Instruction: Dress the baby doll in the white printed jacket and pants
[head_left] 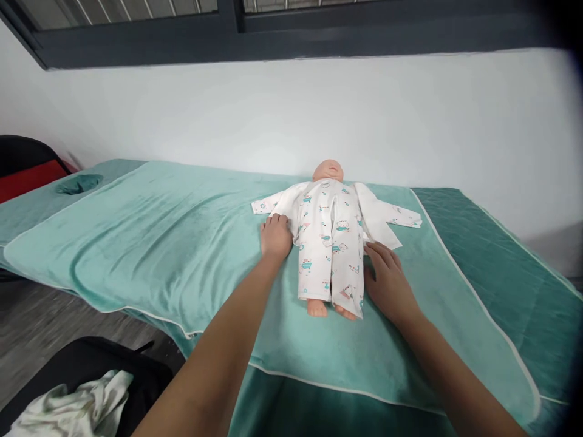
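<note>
A baby doll (pixel 328 170) lies on its back on a teal towel (pixel 173 243), dressed in a white patterned sleepsuit (pixel 330 243) with its sleeves spread out to both sides. My left hand (pixel 275 235) rests at the doll's left side, fingers curled against the edge of the sleepsuit near the sleeve. My right hand (pixel 386 274) lies flat on the towel beside the suit's right leg, fingers stretched toward the cloth. The doll's bare feet (pixel 328 309) stick out of the trouser legs.
The towel covers a long padded table (pixel 501 255) with a darker teal sheet, set against a white wall under a window. A face hole (pixel 78 184) shows at the far left. A black chair (pixel 91 364) with crumpled pale cloth (pixel 75 409) stands at the lower left.
</note>
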`<state>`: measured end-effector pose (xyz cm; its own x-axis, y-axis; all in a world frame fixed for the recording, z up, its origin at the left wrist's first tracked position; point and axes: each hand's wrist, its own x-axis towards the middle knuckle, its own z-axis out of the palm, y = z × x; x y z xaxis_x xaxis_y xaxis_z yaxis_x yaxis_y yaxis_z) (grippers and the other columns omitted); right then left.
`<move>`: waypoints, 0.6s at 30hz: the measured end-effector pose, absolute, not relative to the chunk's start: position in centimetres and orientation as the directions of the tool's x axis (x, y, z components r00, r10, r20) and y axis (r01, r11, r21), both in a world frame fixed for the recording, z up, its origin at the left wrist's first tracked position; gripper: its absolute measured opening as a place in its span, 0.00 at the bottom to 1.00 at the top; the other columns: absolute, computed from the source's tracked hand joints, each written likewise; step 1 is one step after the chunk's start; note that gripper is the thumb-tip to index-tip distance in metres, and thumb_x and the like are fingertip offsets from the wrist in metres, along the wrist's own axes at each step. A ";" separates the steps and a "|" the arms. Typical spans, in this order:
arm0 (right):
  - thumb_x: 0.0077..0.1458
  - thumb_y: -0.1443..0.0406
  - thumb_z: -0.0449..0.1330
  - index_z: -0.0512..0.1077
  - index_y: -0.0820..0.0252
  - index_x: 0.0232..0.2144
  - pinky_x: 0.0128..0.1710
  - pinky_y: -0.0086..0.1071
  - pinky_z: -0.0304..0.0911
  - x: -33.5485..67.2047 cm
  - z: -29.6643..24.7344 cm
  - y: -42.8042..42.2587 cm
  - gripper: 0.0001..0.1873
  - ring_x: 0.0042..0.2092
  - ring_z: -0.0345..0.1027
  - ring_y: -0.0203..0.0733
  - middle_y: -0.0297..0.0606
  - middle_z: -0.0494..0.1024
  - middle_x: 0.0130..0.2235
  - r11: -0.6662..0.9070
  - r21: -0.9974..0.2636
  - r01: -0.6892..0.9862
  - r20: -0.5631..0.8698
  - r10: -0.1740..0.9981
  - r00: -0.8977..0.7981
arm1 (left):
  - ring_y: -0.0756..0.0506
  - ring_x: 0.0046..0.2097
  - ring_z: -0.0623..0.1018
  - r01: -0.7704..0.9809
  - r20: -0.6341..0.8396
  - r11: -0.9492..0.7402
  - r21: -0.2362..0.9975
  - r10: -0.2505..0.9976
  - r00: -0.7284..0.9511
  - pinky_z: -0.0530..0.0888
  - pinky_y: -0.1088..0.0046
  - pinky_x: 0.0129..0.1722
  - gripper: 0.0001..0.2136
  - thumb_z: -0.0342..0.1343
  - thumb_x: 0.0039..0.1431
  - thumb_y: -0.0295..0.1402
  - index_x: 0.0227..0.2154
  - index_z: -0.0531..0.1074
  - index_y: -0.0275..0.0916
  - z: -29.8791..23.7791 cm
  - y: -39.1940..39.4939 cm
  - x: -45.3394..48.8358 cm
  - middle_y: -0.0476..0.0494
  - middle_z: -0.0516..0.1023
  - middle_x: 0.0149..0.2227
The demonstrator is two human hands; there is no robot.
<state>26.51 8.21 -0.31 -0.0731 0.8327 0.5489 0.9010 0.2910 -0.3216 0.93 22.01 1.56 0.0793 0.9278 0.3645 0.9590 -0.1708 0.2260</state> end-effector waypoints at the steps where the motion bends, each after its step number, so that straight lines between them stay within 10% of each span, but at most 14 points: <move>1: 0.60 0.68 0.52 0.65 0.62 0.60 0.63 0.56 0.56 26.4 -0.2 9.1 0.25 0.65 0.54 0.56 0.51 0.68 0.60 0.311 -0.300 0.902 0.543 0.833 -0.107 | 0.39 0.52 0.71 0.960 0.370 -0.170 0.223 0.926 0.078 0.66 0.59 0.48 0.13 0.45 0.63 0.26 0.46 0.71 0.42 1.6 21.9 1.0 0.41 0.75 0.50; 18: 0.61 0.63 0.55 0.71 0.57 0.57 0.63 0.50 0.58 27.0 -0.3 12.6 0.22 0.63 0.61 0.53 0.44 0.73 0.59 0.527 -0.236 0.816 0.423 0.812 -0.402 | 0.39 0.65 0.65 0.644 0.298 -0.757 0.112 0.644 0.705 0.49 0.55 0.71 0.18 0.52 0.62 0.37 0.54 0.73 0.43 2.7 16.8 1.4 0.39 0.73 0.58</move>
<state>26.96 12.60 -0.26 -0.4018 0.8120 0.4233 0.8162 0.5272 -0.2365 1.39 16.79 2.73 0.7051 0.6437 0.2976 0.6438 -0.7569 0.1119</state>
